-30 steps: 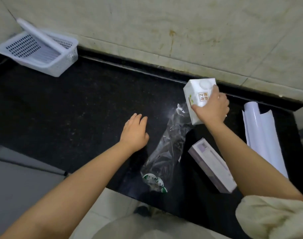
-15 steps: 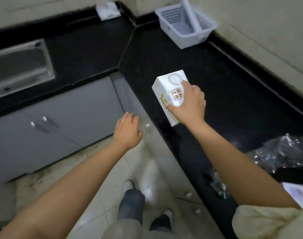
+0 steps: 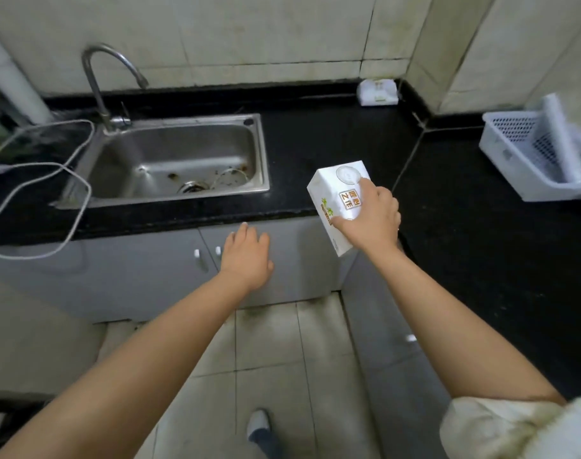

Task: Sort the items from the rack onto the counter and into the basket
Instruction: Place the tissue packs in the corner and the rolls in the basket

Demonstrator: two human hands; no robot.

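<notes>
- The right hand (image 3: 373, 220) holds a small white cardboard box with a round mark on top and orange and green print on its sides (image 3: 337, 200).
- The fingers (image 3: 368, 188) of this hand are wrapped tight around the box, with the thumb low on its near side and one finger lying across the top.
- The box is up in the air and tilted. It hangs over the front edge of the shiny black stone worktop (image 3: 332, 140), close to where the worktop bends at the corner.
- The left hand (image 3: 246, 256) holds nothing. Its fingers are straight and a little spread, palm down, in front of the grey cupboard doors (image 3: 143, 273) under the worktop.
- A white plastic basket full of little holes (image 3: 520, 160) sits on the worktop far to the right, well apart from the box. A long white roll (image 3: 562, 140) leans inside it.
- A steel sink (image 3: 176, 160) is set into the worktop on the left, with a curved silver tap (image 3: 107, 81) behind it.
- A bent white wire rack (image 3: 37, 190) lies at the left of the sink, partly over the worktop edge.
- A small white packet (image 3: 377, 91) rests at the back of the worktop against the pale tiled wall (image 3: 249, 31).
- Below are pale floor tiles (image 3: 266, 342) and one grey shoe (image 3: 258, 422).
- A cream sleeve (image 3: 514, 429) shows at the lower right.
</notes>
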